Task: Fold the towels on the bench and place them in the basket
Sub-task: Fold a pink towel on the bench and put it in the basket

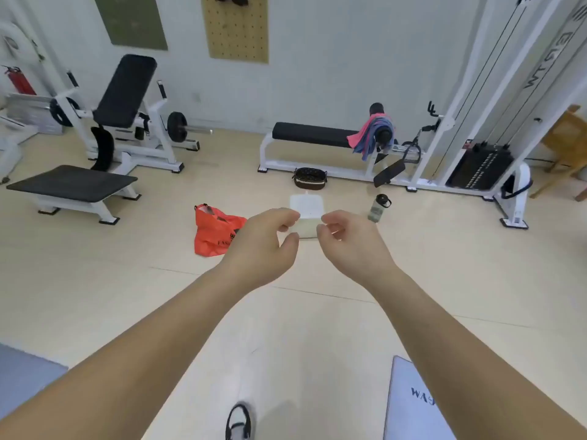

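Observation:
A pink towel and a blue towel (370,136) hang bunched over the right end of the black flat bench (313,134) by the far wall. A dark oval basket (309,178) sits on the floor in front of that bench. Both my arms stretch forward at mid-frame. My left hand (265,241) and my right hand (352,241) have curled fingers on either side of a small white box (305,214). Whether the fingers grip the box or it lies on the floor behind them is not clear. Both hands are far from the towels.
An orange plastic bag (214,231) lies on the floor at left of my hands, and a bottle (378,207) stands at right. A cable machine (482,166) rises at far right; an incline bench (124,100) and a low bench (71,184) stand at left. My shoe (239,422) shows below.

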`<state>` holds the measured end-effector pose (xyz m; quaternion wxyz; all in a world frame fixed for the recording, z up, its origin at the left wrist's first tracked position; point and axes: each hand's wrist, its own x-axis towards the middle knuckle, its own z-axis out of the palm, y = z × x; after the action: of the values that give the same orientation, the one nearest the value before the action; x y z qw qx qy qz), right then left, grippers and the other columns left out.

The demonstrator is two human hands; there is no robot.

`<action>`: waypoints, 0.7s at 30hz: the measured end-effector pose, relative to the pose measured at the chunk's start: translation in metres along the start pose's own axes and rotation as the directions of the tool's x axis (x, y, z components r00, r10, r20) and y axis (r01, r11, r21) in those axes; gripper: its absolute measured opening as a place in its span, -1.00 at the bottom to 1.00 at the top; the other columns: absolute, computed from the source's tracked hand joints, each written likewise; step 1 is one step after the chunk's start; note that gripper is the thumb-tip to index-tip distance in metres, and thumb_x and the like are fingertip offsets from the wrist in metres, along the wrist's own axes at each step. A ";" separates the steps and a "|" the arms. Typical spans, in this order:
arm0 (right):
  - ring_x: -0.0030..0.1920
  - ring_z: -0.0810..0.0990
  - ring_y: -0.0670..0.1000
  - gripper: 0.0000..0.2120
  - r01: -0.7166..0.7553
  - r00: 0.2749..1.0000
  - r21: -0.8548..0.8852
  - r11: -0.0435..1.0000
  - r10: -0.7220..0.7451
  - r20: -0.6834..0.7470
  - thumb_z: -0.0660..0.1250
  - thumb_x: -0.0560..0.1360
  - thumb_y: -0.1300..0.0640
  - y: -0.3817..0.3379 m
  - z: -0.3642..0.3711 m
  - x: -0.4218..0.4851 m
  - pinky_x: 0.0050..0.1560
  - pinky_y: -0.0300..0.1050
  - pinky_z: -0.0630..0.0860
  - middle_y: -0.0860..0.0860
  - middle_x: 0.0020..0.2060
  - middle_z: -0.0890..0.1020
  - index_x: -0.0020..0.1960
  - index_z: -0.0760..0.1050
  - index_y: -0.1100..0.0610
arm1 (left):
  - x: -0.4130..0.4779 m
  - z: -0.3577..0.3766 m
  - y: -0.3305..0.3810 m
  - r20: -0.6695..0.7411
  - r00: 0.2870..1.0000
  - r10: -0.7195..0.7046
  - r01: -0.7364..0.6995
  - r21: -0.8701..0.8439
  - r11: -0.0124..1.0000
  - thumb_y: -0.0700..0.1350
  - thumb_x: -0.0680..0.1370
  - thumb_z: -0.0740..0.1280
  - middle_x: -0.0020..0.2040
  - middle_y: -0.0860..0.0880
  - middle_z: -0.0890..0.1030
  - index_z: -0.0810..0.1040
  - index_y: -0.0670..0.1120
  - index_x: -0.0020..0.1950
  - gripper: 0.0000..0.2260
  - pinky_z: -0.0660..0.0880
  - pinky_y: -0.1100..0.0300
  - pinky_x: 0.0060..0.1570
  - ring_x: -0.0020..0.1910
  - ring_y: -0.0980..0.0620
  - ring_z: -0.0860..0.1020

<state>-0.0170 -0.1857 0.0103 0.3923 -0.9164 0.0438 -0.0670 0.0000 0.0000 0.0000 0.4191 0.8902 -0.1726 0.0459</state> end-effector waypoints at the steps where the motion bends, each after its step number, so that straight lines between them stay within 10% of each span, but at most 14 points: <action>1: 0.03 0.66 -0.04 -0.67 -0.023 1.000 0.034 0.999 0.022 0.014 0.31 0.55 -0.08 0.007 0.011 0.020 0.14 0.05 0.61 -0.10 0.02 0.68 0.25 0.60 0.00 | 0.017 0.005 -0.015 0.002 1.000 -0.028 0.028 -0.019 0.999 -0.13 0.60 0.36 0.19 0.14 0.61 0.58 -0.04 0.36 -0.67 0.52 0.06 0.27 0.17 0.14 0.59; 10: -0.17 0.64 -0.05 -0.75 -0.164 0.986 0.057 0.985 0.162 0.043 0.33 0.59 -0.02 0.052 0.057 0.284 -0.06 -0.07 0.61 -0.08 -0.21 0.68 0.19 0.64 0.04 | 0.267 0.044 -0.138 0.076 0.987 -0.141 0.145 -0.062 0.987 -0.13 0.60 0.34 0.14 0.10 0.64 0.55 -0.03 0.38 -0.66 0.55 0.06 0.24 0.13 0.17 0.61; 21: 0.02 0.65 -0.09 -0.72 -0.219 0.973 -0.111 0.969 0.226 0.050 0.27 0.58 -0.13 0.164 0.014 0.610 0.09 -0.01 0.60 -0.18 0.01 0.68 0.20 0.61 -0.08 | 0.611 0.156 -0.179 0.235 0.959 -0.158 0.176 -0.057 0.983 -0.12 0.61 0.34 0.17 0.18 0.61 0.62 -0.02 0.28 -0.75 0.53 0.15 0.22 0.12 0.20 0.59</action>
<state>0.5831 -0.3696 -0.0638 0.3500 -0.9266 0.1374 0.0084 0.6237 -0.1775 -0.0927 0.4329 0.8840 -0.1456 -0.0998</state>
